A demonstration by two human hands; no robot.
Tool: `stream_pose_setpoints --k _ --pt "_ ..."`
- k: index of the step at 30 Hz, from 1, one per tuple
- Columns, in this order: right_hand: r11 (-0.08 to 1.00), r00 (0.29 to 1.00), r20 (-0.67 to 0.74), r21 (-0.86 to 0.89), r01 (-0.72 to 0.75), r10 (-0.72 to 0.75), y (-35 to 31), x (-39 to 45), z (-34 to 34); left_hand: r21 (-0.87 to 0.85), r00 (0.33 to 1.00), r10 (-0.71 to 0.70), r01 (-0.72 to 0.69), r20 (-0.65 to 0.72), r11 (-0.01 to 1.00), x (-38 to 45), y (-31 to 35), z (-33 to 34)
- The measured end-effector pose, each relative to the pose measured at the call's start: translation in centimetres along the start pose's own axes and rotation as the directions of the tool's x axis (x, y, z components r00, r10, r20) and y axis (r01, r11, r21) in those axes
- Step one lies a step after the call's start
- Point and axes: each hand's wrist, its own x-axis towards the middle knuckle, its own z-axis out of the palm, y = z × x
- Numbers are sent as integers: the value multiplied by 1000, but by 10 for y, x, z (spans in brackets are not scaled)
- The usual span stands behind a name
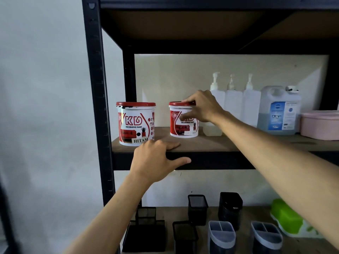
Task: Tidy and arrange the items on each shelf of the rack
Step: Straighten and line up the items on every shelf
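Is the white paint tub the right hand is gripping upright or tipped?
Upright. The white red-lidded paint tub stands flat on the wooden shelf, lid level, with the right hand gripping its top.

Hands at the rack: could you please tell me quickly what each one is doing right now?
Left hand: open, fingers resting on the shelf edge, holding nothing.
Right hand: grip closed on the lid of the right paint tub.

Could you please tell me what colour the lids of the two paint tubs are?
Red, on both paint tubs, seen in the head view.
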Motion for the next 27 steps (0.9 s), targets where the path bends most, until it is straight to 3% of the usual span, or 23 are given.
stream_pose_setpoints --k 7,16,19,23,27 --pt "998 999 -29 55 17 -16 -9 1 8 -3 1000 3 -3 5 1000 0 -1 0" --pt "1000 998 65 28 0 -2 -54 8 -11 -50 1000 9 -8 26 999 -1 0 1" --pt "984 970 200 146 107 -135 -97 16 -19 -56 1000 9 -8 14 998 1 0 1" --pt "984 927 330 41 172 -176 -127 26 -6 -38 1000 21 -21 9 999 2 0 1" --pt "976 893 394 96 195 -217 -125 33 8 -58 1000 12 -12 0 998 -1 1 1"
